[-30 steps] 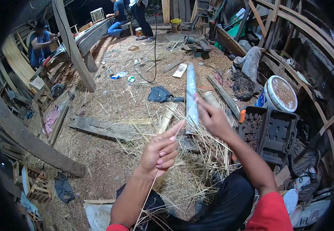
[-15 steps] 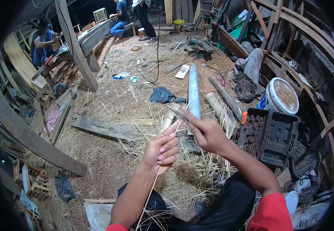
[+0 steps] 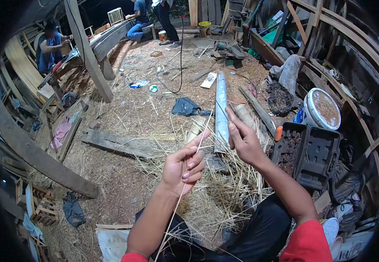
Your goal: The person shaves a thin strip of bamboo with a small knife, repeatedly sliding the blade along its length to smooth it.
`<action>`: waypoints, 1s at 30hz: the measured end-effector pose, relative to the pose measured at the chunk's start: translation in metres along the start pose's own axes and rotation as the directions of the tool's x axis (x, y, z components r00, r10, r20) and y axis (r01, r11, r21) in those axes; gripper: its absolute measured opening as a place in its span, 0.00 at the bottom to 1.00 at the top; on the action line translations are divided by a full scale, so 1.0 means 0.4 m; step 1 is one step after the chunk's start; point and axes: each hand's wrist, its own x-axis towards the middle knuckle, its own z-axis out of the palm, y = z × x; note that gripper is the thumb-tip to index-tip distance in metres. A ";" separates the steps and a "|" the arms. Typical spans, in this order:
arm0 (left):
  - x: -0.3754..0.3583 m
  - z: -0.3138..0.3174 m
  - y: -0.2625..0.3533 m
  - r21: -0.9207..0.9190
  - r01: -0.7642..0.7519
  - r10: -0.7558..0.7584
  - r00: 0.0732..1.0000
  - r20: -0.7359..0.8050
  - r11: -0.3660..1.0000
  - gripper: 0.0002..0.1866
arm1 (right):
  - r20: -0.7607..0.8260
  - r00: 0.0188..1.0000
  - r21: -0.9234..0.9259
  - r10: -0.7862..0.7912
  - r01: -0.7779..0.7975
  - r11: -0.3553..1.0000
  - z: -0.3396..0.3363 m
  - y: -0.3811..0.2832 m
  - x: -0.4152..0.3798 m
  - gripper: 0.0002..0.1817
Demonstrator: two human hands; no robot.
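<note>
My left hand [image 3: 184, 168] is closed around a thin pale bamboo strip [image 3: 177, 205], its index finger stretched out along the strip. The strip runs from my lap up through the fingers, its upper end pointing toward the scrap pile. To the right, my right hand [image 3: 245, 143] is raised with thumb and fingers pinched together. It grips what looks like a narrow knife [image 3: 219, 107], seen almost edge-on; the handle is hidden in the palm. A gap separates the right hand from the strip. Loose bamboo shavings [image 3: 215, 198] lie beneath both hands.
A grey pole [image 3: 221, 94] and a wooden beam [image 3: 119, 145] lie on the ground ahead. To the right are an open black tool case [image 3: 315, 153] and a lidded bucket [image 3: 323, 109]. A post [image 3: 86, 52] stands left; several people work at the back.
My right hand has moved right and away from the left hand, with the blade now turned edge-on. The left hand stays in place, its grip a little looser on the strip.
</note>
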 end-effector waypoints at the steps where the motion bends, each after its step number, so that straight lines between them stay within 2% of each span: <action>1: 0.001 -0.002 0.002 -0.008 0.011 -0.011 1.000 0.003 1.000 0.29 | 0.025 0.998 0.001 -0.054 0.054 0.999 0.002 -0.012 -0.006 0.26; 3: -0.001 -0.005 0.004 0.013 0.007 -0.007 0.999 -0.032 1.000 0.28 | 0.070 0.985 0.005 -0.156 0.156 0.988 0.000 -0.044 -0.024 0.26; 4: -0.004 -0.007 0.003 0.017 0.002 -0.001 0.999 -0.044 1.000 0.27 | 0.210 0.969 -0.141 -0.130 0.162 0.977 -0.013 -0.073 -0.035 0.26; 7: -0.006 -0.008 -0.001 0.025 0.007 -0.006 0.999 -0.052 1.000 0.26 | 0.346 0.817 -0.246 -0.461 0.553 0.796 0.014 -0.071 -0.048 0.27; 8: -0.008 -0.006 -0.003 0.028 0.013 -0.012 0.999 -0.052 1.000 0.26 | 0.381 0.832 -0.267 -0.403 0.516 0.814 0.014 -0.079 -0.049 0.29; 11: -0.010 0.000 -0.010 0.069 0.030 -0.026 0.998 -0.061 0.997 0.26 | 0.240 0.911 -0.336 -0.335 0.402 0.852 -0.001 -0.070 -0.021 0.31; 12: -0.009 -0.001 -0.012 0.067 0.027 -0.023 0.997 -0.070 0.997 0.27 | 0.260 0.907 -0.375 -0.331 0.411 0.831 -0.003 -0.071 -0.021 0.32; 15: -0.011 -0.005 -0.012 0.066 0.024 -0.016 0.992 -0.125 0.998 0.27 | 0.374 0.841 -0.238 -0.392 0.495 0.836 0.025 -0.097 -0.055 0.32; 16: -0.010 -0.003 -0.010 0.092 0.008 0.003 0.994 -0.109 0.996 0.28 | 0.298 0.818 -0.267 -0.492 0.567 0.779 0.033 -0.068 -0.045 0.31; 19: -0.008 0.003 -0.015 0.146 -0.003 0.015 0.997 -0.079 0.989 0.28 | 0.239 0.964 -0.368 -0.120 0.204 0.907 -0.008 -0.053 -0.013 0.29; 21: -0.009 0.003 -0.021 0.178 0.051 -0.035 0.995 -0.094 0.983 0.29 | 0.025 0.954 -0.355 -0.298 0.288 0.890 -0.028 0.056 0.039 0.25; 22: -0.011 0.008 -0.028 0.184 0.046 -0.033 0.997 -0.075 0.982 0.29 | -0.058 0.911 -0.363 -0.409 0.363 0.858 -0.045 0.109 0.071 0.25; 24: -0.007 0.018 -0.031 0.220 0.039 -0.018 0.995 -0.098 0.975 0.29 | -0.139 0.915 -0.278 -0.380 0.332 0.901 -0.053 0.115 0.079 0.24; 25: -0.006 0.020 -0.031 0.235 0.030 -0.004 0.994 -0.111 0.972 0.29 | -0.117 0.963 -0.179 -0.241 0.218 0.959 -0.053 0.077 0.061 0.24; 27: 0.001 0.015 -0.032 0.255 -0.007 0.044 0.989 -0.142 0.967 0.29 | 0.010 0.990 -0.109 -0.139 0.140 0.984 -0.041 0.022 0.022 0.25; 30: 0.008 0.007 -0.025 0.229 -0.027 0.064 0.986 -0.154 0.973 0.29 | 0.227 0.929 -0.175 -0.293 0.334 0.926 0.000 -0.033 -0.026 0.26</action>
